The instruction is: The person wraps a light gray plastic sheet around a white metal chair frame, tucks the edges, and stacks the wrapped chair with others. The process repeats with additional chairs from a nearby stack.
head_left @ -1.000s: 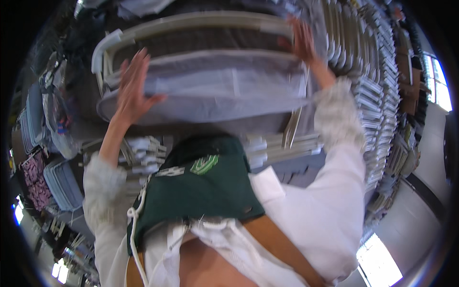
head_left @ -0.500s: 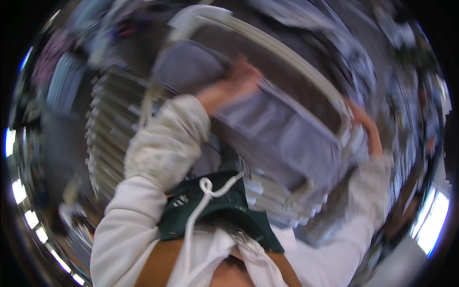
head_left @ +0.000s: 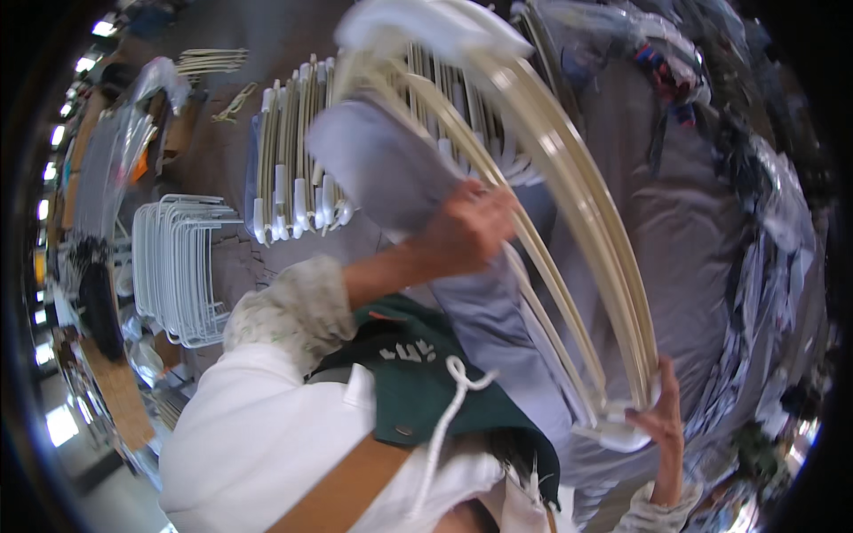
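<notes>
A folded cream metal tube frame [head_left: 569,169] with white plastic corners and a sheet of grey fabric [head_left: 382,160] slants across the middle, held up before me. I cannot tell what kind of furniture it is. My left hand [head_left: 475,226] is closed on an inner tube of it, next to the fabric. At the lower right my right hand [head_left: 662,422] grips a white corner, thumb on the near side and some fingers hidden behind. The frame's far end is blurred.
A row of similar folded frames [head_left: 298,151] stands beyond, to the left. White bent-tube frames [head_left: 182,266] are stacked further left. Grey cloth [head_left: 684,231] spreads on the right, with plastic-wrapped bundles [head_left: 773,186] along its edge. A loose tied cord [head_left: 235,102] lies at the far left.
The view has turned toward the right. The frame now slants more steeply, and my right hand has come lower with its corner. Both hands keep hold.
</notes>
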{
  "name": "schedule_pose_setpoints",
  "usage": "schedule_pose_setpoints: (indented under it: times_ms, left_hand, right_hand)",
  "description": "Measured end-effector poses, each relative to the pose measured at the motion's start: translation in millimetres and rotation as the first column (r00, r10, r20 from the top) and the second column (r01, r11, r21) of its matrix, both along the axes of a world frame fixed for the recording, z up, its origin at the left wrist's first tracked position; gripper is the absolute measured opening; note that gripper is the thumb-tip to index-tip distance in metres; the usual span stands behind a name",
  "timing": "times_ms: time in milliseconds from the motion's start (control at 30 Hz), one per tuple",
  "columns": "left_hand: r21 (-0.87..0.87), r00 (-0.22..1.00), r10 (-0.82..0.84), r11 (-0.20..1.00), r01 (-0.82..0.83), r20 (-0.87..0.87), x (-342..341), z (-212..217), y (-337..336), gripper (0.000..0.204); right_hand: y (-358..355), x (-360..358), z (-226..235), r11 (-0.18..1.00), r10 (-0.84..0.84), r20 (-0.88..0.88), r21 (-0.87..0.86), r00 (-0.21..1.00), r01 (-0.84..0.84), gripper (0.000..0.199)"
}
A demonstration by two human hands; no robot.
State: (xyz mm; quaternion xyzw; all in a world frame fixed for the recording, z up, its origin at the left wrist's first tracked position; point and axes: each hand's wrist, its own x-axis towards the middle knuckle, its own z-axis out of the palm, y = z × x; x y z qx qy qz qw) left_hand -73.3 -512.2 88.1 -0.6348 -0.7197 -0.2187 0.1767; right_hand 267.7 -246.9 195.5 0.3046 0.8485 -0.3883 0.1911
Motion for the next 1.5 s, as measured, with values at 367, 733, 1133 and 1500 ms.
schedule_pose_setpoints:
  times_ms: [367,733,1133,1500]
  left_hand:
    - [-0.477,0.765,0.642,0.691,-0.544,0.058,-25,-143,-439,0.018]
    - [-0.578,0.548,0.783,0.602,-0.551,0.293,-20,-496,-462,0.055]
    - [-0.844,0.538,0.735,-0.087,-0.529,-0.413,-93,-607,-430,0.07]
    - [-0.956,0.986,0.092,-0.273,-0.108,-0.138,-152,-587,-414,0.063]
  right_hand:
    - [-302,-249,-111,0.701,0.706,-0.284,0.407,0.649,-0.585,0.091]
    - [-298,-369,-500,0.586,0.798,-0.192,0.464,0.571,-0.664,0.079]
    - [-563,-73,-527,0.205,-0.972,-0.166,-0.254,0.166,0.945,0.044]
    - [-453,251,-631,-0.75,0.046,0.003,-0.661,-0.999,-0.037,0.074]
